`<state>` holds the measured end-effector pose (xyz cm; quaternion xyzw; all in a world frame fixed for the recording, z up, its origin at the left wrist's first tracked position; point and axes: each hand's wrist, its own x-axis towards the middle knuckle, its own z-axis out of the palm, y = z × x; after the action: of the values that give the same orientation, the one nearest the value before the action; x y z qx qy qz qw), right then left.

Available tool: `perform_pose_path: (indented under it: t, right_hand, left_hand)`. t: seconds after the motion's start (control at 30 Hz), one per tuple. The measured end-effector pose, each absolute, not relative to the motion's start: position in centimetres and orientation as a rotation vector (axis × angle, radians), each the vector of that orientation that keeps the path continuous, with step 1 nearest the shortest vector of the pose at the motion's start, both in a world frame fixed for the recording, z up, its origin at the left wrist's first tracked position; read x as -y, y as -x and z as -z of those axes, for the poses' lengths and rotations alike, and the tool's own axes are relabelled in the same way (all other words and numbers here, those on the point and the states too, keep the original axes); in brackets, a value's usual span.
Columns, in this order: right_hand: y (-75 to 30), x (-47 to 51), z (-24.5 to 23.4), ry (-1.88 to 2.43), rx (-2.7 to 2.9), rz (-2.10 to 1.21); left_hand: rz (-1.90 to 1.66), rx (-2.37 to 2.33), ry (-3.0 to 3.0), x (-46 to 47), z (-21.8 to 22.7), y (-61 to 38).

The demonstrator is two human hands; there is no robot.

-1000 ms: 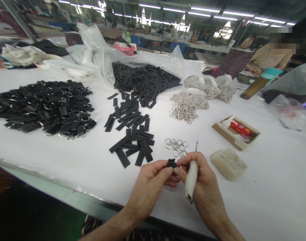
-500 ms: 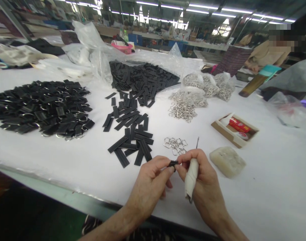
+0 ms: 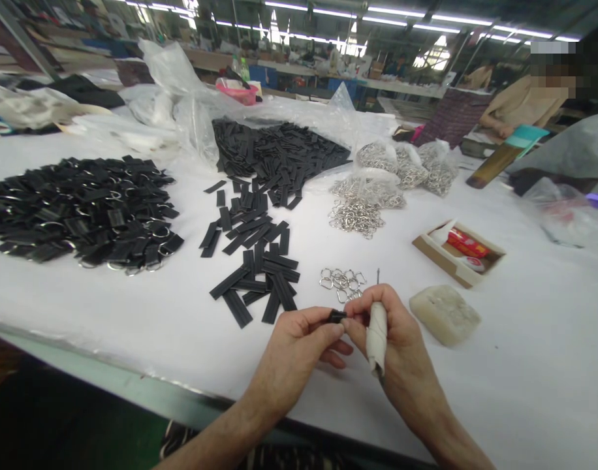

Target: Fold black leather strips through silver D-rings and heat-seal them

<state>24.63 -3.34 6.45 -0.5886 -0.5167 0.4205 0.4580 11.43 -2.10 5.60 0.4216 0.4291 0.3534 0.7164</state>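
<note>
Between my two hands is a small folded black strap piece (image 3: 337,316), pinched at the fingertips. My left hand (image 3: 299,349) is closed on its left end, thumb against forefinger. With thumb and forefinger my right hand (image 3: 397,339) pinches the other end. That same hand also keeps an awl (image 3: 376,339) with a white wrapped handle against the palm, its thin metal tip pointing away from me. Just beyond my fingers lie several loose metal D-rings (image 3: 345,279). To the left of them are scattered flat black strips (image 3: 260,281). Whether a ring sits in the folded piece is hidden.
Far left is a heap of black tabs with rings (image 3: 83,212). A pile of black strips (image 3: 279,153) lies at the back, beside bagged rings (image 3: 397,163). On the right are a small box (image 3: 458,254) and a yellowish block (image 3: 444,314). Another person (image 3: 529,98) works beyond.
My right hand has turned a little, so the awl stands more upright and its tip has shifted left. Both hands still pinch the black strap piece; the left fingers have shifted slightly.
</note>
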Motion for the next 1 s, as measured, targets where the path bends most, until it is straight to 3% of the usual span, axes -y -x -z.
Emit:
perform_pose_path:
  t: [1.0]
  right_hand:
    - [-24.03,3.68,-5.51,1.525,1.239,-1.009]
  left_hand:
    - [-0.818,-1.061,-0.897,2.06,-5.15,-12.12]
